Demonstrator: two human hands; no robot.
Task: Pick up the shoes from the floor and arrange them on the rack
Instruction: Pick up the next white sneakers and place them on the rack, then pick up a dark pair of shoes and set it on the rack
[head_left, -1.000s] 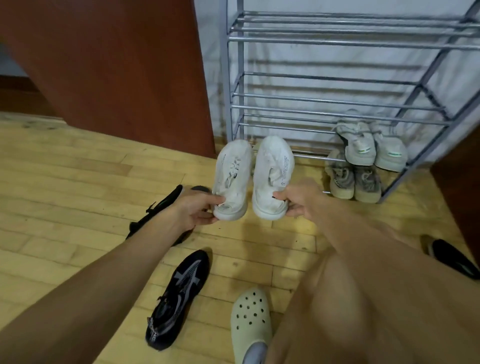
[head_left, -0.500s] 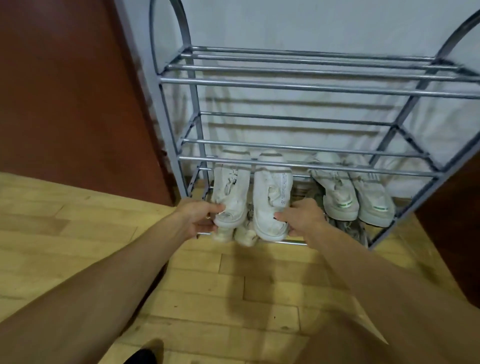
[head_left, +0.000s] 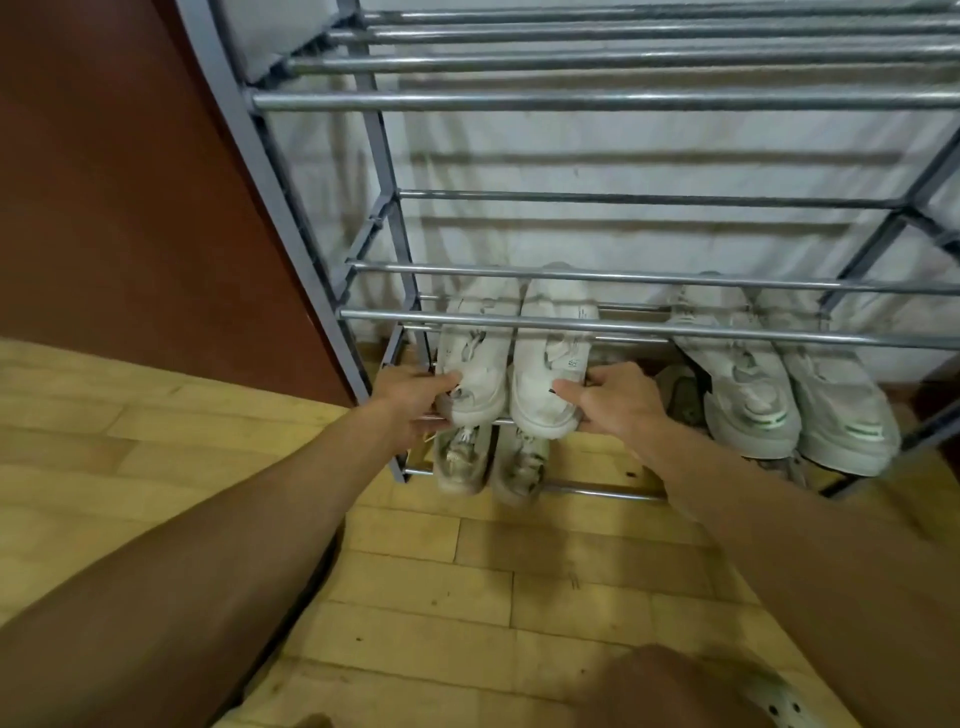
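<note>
now we are pinching the heels of the white shoes (head_left: 511, 358) with left hand (head_left: 415, 397) and right hand (head_left: 615, 402) fingers, toes pointing away into the rack (head_left: 623, 328), soles resting on its second-lowest shelf.

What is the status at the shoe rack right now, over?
Left hand and right hand each grip a heel of the white pair. Pair rests on second-lowest shelf, left side. Nothing blocking.
</note>
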